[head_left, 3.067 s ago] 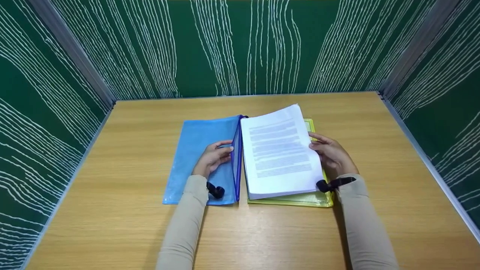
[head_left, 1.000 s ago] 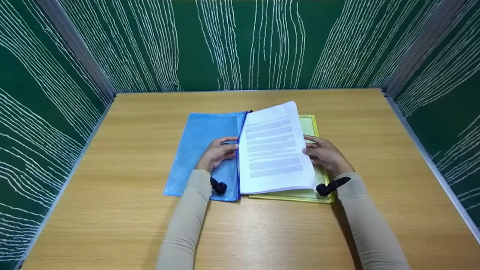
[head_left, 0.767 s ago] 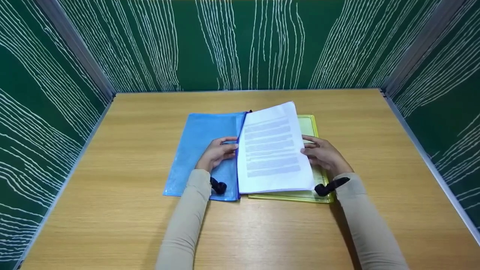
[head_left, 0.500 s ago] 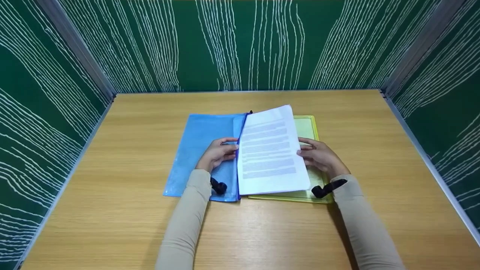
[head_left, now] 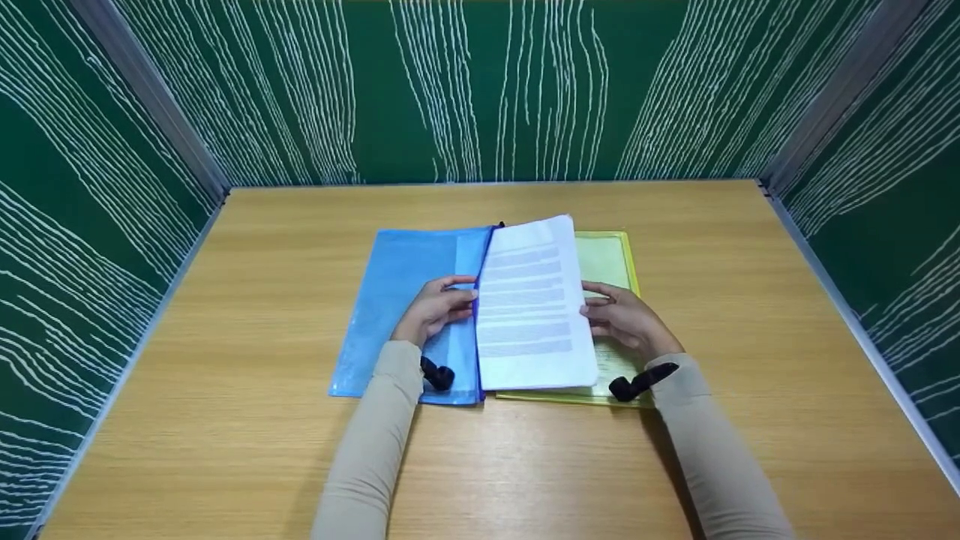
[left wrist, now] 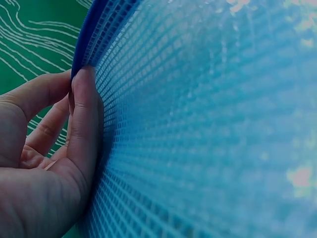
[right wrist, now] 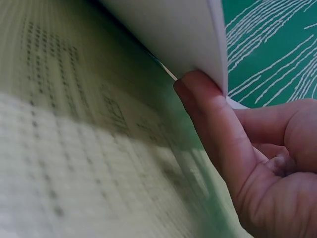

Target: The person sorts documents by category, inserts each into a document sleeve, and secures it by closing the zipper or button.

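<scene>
In the head view a blue mesh folder (head_left: 405,270) lies left of a printed paper stack (head_left: 525,300). My left hand (head_left: 435,309) pinches the folder's dark blue edge; the left wrist view shows the fingers (left wrist: 84,99) on both sides of the blue mesh (left wrist: 198,124). The stack's left part is inside the folder's opening. My right hand (head_left: 626,321) pinches the stack's right edge, and in the right wrist view a finger (right wrist: 213,109) lies against the sheets' underside (right wrist: 173,34). Below the stack is a yellow-edged folder (head_left: 604,259).
The wooden table (head_left: 247,337) extends around the folders. Green panels with white wavy lines (head_left: 405,90) stand behind it and at both sides, joined by grey corner posts (head_left: 157,97). A black wrist camera (head_left: 439,375) is strapped at each sleeve.
The right hand has moved left with the paper stack, whose left part has slid into the blue folder. More of the yellow-edged folder shows. The left hand still grips the blue edge.
</scene>
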Action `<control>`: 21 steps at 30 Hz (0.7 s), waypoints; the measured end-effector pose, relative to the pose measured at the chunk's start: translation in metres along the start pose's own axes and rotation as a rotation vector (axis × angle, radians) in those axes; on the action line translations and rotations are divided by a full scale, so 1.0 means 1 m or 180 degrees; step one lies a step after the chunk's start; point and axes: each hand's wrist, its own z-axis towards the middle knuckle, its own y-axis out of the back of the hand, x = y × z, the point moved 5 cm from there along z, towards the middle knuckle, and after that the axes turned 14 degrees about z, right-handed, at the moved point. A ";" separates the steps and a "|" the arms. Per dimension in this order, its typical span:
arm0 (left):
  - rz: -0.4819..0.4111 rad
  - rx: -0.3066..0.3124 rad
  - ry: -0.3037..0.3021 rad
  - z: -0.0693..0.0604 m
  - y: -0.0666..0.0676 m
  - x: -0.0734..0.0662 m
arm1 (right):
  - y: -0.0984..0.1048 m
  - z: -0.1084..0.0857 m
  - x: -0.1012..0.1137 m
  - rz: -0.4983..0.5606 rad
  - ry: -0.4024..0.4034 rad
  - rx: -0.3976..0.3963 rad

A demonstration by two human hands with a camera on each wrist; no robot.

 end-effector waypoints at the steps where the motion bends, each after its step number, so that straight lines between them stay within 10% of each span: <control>1: -0.0010 0.0003 -0.0008 0.000 0.000 0.000 | -0.002 0.001 -0.001 -0.0012 0.0004 0.0011; 21: -0.0083 -0.0005 -0.0167 0.002 0.000 0.001 | -0.033 0.013 -0.007 0.0046 0.0095 -0.0044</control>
